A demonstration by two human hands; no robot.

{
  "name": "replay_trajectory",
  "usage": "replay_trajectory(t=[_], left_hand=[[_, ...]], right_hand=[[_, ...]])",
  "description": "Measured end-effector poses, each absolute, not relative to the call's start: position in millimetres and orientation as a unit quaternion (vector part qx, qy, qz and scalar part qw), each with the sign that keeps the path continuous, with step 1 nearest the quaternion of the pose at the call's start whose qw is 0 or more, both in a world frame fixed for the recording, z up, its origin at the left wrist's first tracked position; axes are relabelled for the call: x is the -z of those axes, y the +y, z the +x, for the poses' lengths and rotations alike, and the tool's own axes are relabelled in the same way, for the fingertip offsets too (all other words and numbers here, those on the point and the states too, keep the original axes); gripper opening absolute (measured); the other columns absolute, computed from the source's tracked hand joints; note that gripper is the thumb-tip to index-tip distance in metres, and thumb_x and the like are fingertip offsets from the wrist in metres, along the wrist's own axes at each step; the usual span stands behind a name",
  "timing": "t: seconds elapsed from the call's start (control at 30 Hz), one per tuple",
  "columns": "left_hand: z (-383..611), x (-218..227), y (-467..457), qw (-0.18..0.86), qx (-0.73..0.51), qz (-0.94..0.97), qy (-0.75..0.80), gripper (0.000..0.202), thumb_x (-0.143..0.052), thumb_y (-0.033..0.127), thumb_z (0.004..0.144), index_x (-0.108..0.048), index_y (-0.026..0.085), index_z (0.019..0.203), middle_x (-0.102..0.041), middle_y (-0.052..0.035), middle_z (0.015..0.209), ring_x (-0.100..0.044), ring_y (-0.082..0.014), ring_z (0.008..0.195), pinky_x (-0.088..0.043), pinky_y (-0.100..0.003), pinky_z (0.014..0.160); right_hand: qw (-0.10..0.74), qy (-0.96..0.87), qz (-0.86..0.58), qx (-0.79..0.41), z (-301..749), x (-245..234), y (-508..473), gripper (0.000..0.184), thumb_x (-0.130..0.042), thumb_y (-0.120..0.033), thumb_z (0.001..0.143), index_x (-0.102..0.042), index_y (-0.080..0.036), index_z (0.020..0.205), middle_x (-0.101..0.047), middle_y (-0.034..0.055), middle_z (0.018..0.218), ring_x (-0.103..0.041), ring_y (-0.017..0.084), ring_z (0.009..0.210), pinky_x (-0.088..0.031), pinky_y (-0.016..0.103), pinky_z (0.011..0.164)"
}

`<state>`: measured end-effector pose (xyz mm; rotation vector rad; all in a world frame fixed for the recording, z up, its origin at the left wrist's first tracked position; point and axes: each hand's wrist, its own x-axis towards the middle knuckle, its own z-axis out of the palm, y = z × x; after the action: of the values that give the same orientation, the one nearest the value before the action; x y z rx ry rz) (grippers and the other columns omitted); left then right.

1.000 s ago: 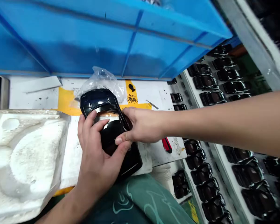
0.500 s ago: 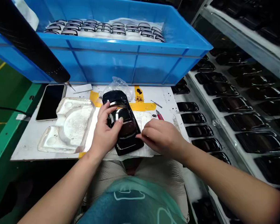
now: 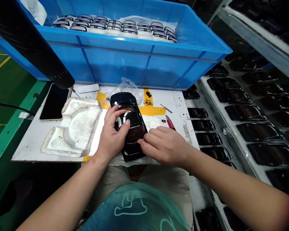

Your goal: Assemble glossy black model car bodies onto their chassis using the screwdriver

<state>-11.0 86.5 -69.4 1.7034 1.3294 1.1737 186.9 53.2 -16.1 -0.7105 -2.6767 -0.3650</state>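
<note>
Blue crate: the open crate (image 3: 115, 61) behind the worktop (image 3: 33, 141) holds rows of curved, dark-edged pieces (image 3: 130, 29) set in white lining.
Shelf: at the right, black car bodies (image 3: 245, 113) lie in rows on a white shelf (image 3: 238, 146).
Foam block: a white block (image 3: 83, 126) with a curved hollow sits on the worktop, left of the person's hands.
Plastic bag: a clear, crumpled bag (image 3: 128, 86) lies just behind the toy car.
Toy car: the glossy black car (image 3: 135, 131) rests on the worktop, between the foam block and a red knife (image 3: 170, 122).
Left hand: the hand (image 3: 114, 134) lies over the car's left side, its grip spread, thumb on the car and fingers near the front window.
Right hand: the hand (image 3: 162, 144) has its fingers curled in a closed grip at the car's right rear edge; whether anything small is pinched there cannot be told.
Cable tag: the white tag (image 3: 24, 115) at the left is too small to read.
Shirt: pale outline drawings mark the green shirt (image 3: 135, 200).
</note>
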Motion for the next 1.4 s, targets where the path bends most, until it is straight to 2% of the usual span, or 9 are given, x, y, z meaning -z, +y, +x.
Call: replay_trajectory(t=[0.17,0.4,0.6,0.8,1.0,1.2,1.4], left_hand=[[-10.7,67.7,86.7,0.337,-0.455,0.650,0.507,0.035,-0.060,0.034,0.093,-0.065,0.014,0.121,-0.053,-0.0176,0.150,-0.042,-0.0272,0.147,-0.026,-0.050,0.126],[-12.0,68.2,85.3,0.349,-0.459,0.642,0.504,0.037,-0.048,0.043,0.103,-0.066,0.017,0.121,-0.053,-0.0133,0.151,-0.041,-0.0250,0.147,-0.026,-0.047,0.126],[-13.5,69.7,85.1,0.353,-0.467,0.641,0.497,0.050,-0.035,0.055,0.106,-0.067,0.019,0.121,-0.053,-0.0106,0.151,-0.038,-0.0232,0.149,-0.025,-0.044,0.127],[-13.2,71.1,83.2,0.364,-0.476,0.626,0.499,0.065,-0.019,0.062,0.106,-0.067,0.021,0.122,-0.053,-0.0084,0.151,-0.036,-0.0222,0.150,-0.022,-0.044,0.128],[-12.6,69.9,83.2,0.368,-0.478,0.621,0.500,0.068,-0.020,0.066,0.104,-0.067,0.021,0.120,-0.054,-0.0094,0.150,-0.037,-0.0229,0.150,-0.023,-0.046,0.128],[-12.4,68.4,83.9,0.366,-0.483,0.623,0.495,0.067,-0.021,0.064,0.105,-0.067,0.017,0.120,-0.054,-0.0121,0.150,-0.039,-0.0221,0.148,-0.024,-0.043,0.127],[-11.5,68.9,83.9,0.371,-0.491,0.619,0.488,0.064,-0.023,0.061,0.106,-0.067,0.016,0.120,-0.055,-0.0133,0.148,-0.040,-0.0227,0.148,-0.023,-0.045,0.127]], right_hand=[[0.169,-0.950,-0.229,0.127,185.4,15.8,54.5,0.022,-0.056,-0.016,0.096,-0.058,-0.019,0.075,-0.050,-0.0003,0.065,-0.039,0.016,0.064,-0.022,0.033,0.060],[0.167,-0.953,-0.225,0.114,188.6,5.5,52.6,0.021,-0.056,-0.016,0.095,-0.060,-0.020,0.075,-0.054,0.0004,0.067,-0.038,0.016,0.062,-0.022,0.034,0.058],[0.165,-0.950,-0.235,0.121,188.8,-6.7,54.5,0.021,-0.056,-0.016,0.095,-0.062,-0.021,0.075,-0.057,0.0009,0.068,-0.039,0.016,0.062,-0.024,0.035,0.056],[0.179,-0.942,-0.254,0.128,191.0,-11.8,57.9,0.017,-0.055,-0.013,0.095,-0.065,-0.019,0.083,-0.062,0.0019,0.073,-0.042,0.016,0.066,-0.028,0.035,0.058],[0.147,-0.948,-0.269,0.079,187.2,-3.1,58.0,0.025,-0.054,-0.013,0.096,-0.061,-0.020,0.073,-0.055,0.0013,0.067,-0.040,0.017,0.064,-0.028,0.033,0.059],[0.127,-0.942,-0.308,0.040,184.6,10.2,59.2,0.025,-0.052,-0.012,0.097,-0.061,-0.018,0.074,-0.054,0.0025,0.070,-0.041,0.017,0.065,-0.028,0.032,0.061],[0.162,-0.949,-0.259,0.079,186.3,2.1,56.5,0.021,-0.057,-0.010,0.094,-0.060,-0.017,0.075,-0.052,0.0016,0.065,-0.038,0.018,0.063,-0.026,0.033,0.059]])
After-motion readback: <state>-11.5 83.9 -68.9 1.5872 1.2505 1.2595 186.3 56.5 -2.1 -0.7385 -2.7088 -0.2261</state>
